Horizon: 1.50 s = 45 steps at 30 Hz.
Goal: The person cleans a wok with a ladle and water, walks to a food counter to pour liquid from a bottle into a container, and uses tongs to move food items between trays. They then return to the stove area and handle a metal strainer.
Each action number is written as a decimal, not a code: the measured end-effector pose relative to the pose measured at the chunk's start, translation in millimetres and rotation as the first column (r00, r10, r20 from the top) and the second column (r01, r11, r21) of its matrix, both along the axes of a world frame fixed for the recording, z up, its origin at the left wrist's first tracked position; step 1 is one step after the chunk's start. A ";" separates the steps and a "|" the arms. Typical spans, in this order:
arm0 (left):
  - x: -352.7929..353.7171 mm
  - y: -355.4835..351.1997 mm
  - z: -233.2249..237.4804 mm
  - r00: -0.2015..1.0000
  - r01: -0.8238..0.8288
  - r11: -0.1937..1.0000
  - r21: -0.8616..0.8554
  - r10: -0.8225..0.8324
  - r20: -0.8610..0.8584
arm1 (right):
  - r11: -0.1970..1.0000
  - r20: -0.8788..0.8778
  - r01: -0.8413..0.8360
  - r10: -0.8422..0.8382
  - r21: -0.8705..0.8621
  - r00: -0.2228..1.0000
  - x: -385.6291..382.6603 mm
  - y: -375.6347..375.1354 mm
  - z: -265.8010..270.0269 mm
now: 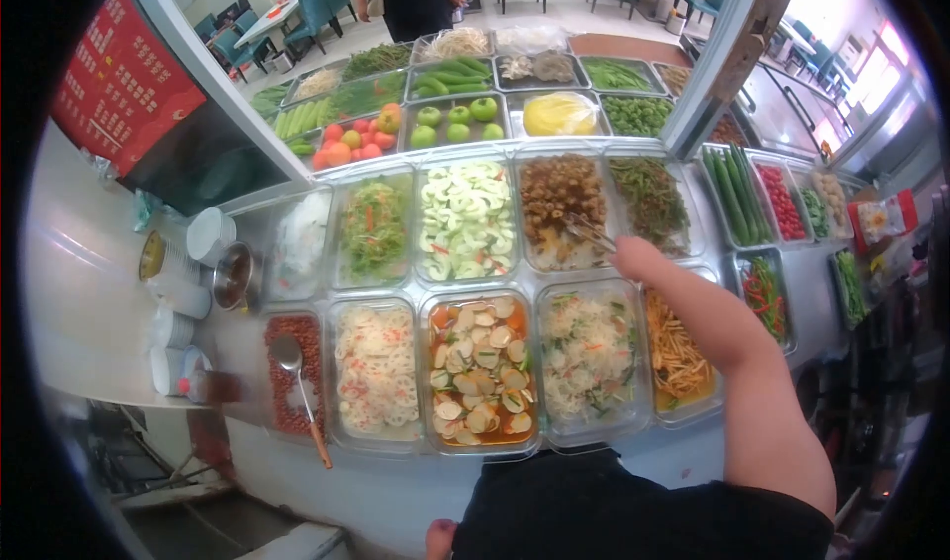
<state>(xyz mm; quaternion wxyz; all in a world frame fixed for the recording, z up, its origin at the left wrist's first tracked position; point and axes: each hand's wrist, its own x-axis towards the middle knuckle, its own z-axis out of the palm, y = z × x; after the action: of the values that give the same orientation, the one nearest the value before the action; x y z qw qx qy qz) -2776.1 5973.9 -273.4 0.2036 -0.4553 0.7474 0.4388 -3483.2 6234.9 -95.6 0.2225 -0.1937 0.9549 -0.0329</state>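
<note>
R hand w/ tongs, prob. in brown food.

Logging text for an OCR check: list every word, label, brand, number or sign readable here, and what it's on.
No text can be quoted with certainty.
Red board, left: rows of pale characters, too small and blurred to read.
Red-and-white packet, far right: any print too blurred to read.
</note>
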 end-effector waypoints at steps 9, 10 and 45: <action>-4.8 24.9 18.9 0.993 -0.091 0.995 -0.049 0.095 0.077 | 0.999 -0.224 0.029 -0.038 -0.042 0.974 -50.2 -30.2 7.5; 4.9 27.6 12.5 0.992 -0.091 0.994 -0.053 0.095 0.080 | 0.998 -0.179 0.054 -0.059 -0.032 0.982 -60.0 -35.2 9.9; -23.0 38.5 41.4 0.978 -0.201 0.979 -0.044 0.203 0.047 | 0.984 -0.056 0.111 -0.120 -0.142 0.991 105.1 -2.8 16.9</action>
<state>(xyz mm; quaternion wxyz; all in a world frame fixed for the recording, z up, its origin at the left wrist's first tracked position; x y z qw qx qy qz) -2799.1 6012.4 -231.9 0.1681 -0.5437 0.7003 0.4310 -3378.0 6232.1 -78.6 0.1755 -0.1538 0.9666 -0.1058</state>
